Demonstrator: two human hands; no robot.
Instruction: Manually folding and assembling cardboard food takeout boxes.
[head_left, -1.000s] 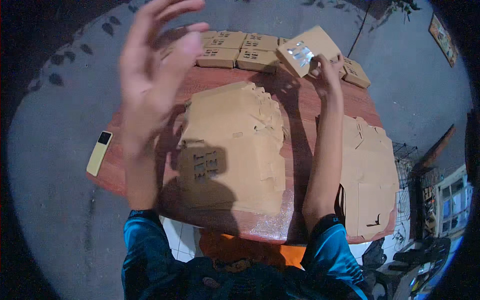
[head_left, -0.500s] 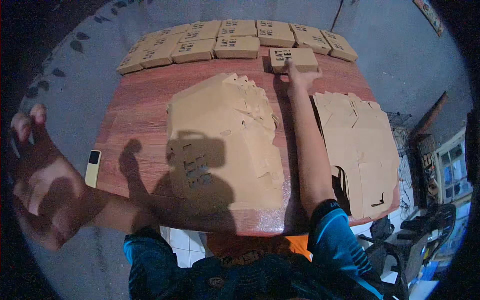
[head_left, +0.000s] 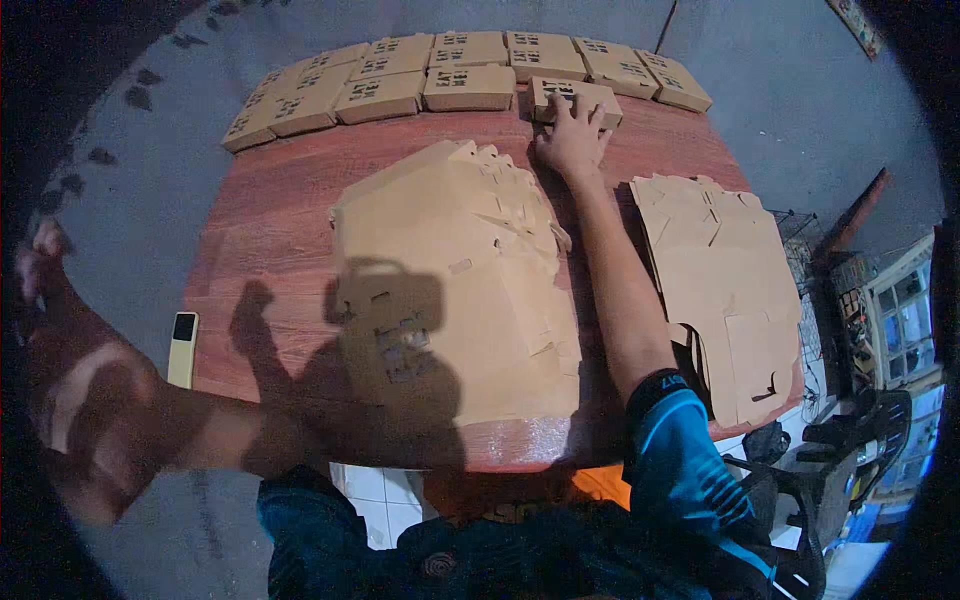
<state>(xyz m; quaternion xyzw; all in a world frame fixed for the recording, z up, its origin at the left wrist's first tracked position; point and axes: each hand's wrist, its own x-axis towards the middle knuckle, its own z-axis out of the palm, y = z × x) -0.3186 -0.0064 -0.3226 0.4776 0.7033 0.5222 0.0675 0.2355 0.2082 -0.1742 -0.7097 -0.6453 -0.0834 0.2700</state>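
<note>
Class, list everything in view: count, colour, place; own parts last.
folded boxes: at least nine, brown, table's far edge
handled box: one, brown, under right hand
cardboard stacks: two, brown, table's middle and right
phone: one, yellow, table's left edge
table: one, reddish, centre
patch: one, orange, below table's near edge
floor tiles: several, white, below table
walls: uncounted, grey, behind table
wall marks: several, dark, upper left
wall picture: one, multicoloured, upper right
window: uncounted, pale, far right
furniture: uncounted, black, lower right
left hand: one, shadowed, far left
right hand: one, bare, on handled box
forearms: two, bare, left and right
sleeves: two, teal and black, lower edge
</note>
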